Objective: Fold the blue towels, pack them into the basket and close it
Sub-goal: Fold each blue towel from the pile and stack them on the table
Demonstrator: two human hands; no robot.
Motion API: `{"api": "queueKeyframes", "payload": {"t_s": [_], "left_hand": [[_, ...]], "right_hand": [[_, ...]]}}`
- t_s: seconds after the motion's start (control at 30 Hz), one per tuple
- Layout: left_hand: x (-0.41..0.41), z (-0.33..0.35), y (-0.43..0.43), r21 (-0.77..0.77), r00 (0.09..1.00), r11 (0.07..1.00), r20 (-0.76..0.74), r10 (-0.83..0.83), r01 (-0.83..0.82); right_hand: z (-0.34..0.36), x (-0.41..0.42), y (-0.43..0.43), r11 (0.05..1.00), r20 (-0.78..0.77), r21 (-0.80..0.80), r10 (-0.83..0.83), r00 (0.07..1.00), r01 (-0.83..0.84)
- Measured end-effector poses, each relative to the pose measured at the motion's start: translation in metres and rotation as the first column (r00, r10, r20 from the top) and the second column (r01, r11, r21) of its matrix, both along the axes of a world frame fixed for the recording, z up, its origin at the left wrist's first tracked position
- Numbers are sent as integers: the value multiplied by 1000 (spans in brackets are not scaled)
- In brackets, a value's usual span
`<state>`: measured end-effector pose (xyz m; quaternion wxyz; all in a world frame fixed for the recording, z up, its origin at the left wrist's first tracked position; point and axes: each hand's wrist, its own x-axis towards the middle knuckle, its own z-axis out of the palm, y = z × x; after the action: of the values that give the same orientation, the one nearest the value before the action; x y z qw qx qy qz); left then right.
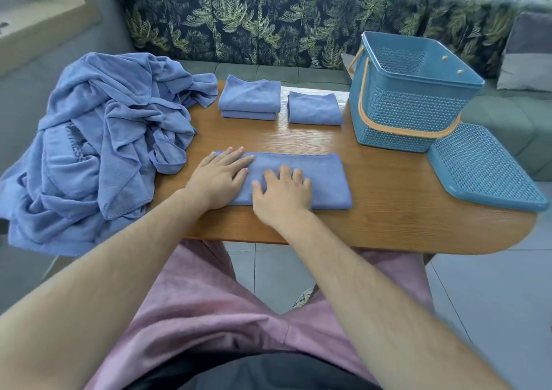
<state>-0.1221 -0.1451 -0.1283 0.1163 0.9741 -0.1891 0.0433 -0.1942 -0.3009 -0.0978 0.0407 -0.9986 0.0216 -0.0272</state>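
Note:
A blue towel (pixel 325 177), folded into a long strip, lies flat near the table's front edge. My left hand (pixel 219 177) presses flat on its left end with straight fingers. My right hand (pixel 282 195) lies flat on its middle. A heap of unfolded blue towels (pixel 104 138) covers the table's left end and hangs over the edge. Two folded towels (pixel 249 99) are stacked at the back, and one more folded towel (pixel 315 108) lies to their right. The blue basket (pixel 409 111) stands open at the right, its orange handle down. Its lid (pixel 484 167) lies beside it.
The wooden table (pixel 388 198) has a rounded right end, with the lid close to that edge. A bench with leaf-patterned upholstery (pixel 254 16) runs behind the table. A grey cushion (pixel 528 52) sits at the far right. Tiled floor shows below.

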Motion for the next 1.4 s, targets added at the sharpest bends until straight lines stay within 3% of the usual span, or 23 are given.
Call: {"api": "queueKeyframes", "payload": {"t_s": [0.2,0.4,0.57,0.73,0.87,0.97,1.07,1.2,1.3,1.4], "left_hand": [[-23,15,-5,133,993,986,66,94,-102],[-70,10,-20,-59,979,997,197,-45,58],[-87,-8,-20,-29,971,972,-49,-233,231],[-94,-1,-16,49,959,963,-112,-259,265],[-95,0,-7,107,944,939,-80,-321,328],[-89,-1,1,-77,912,911,-33,-408,405],[-84,10,11,-259,878,861,-86,-472,437],[-84,23,15,-399,884,830,-90,-458,390],[-87,28,14,-519,914,797,-67,-400,310],[-89,32,7,-741,918,653,-133,-375,159]], "right_hand": [[-9,14,-39,995,-32,48,90,995,-89],[-2,-16,-80,947,5,220,237,971,-232],[-25,-52,-96,900,-37,219,393,919,-377],[-31,-59,-114,861,-4,233,466,885,-453],[-33,-61,-122,815,83,262,514,854,-517],[-30,-62,-125,765,142,380,507,850,-520],[-23,-64,-129,696,176,533,465,868,-481],[-18,-66,-129,616,244,650,386,890,-446],[-10,-67,-125,528,197,784,287,937,-327],[-5,-69,-120,382,220,876,229,948,-295]]}}
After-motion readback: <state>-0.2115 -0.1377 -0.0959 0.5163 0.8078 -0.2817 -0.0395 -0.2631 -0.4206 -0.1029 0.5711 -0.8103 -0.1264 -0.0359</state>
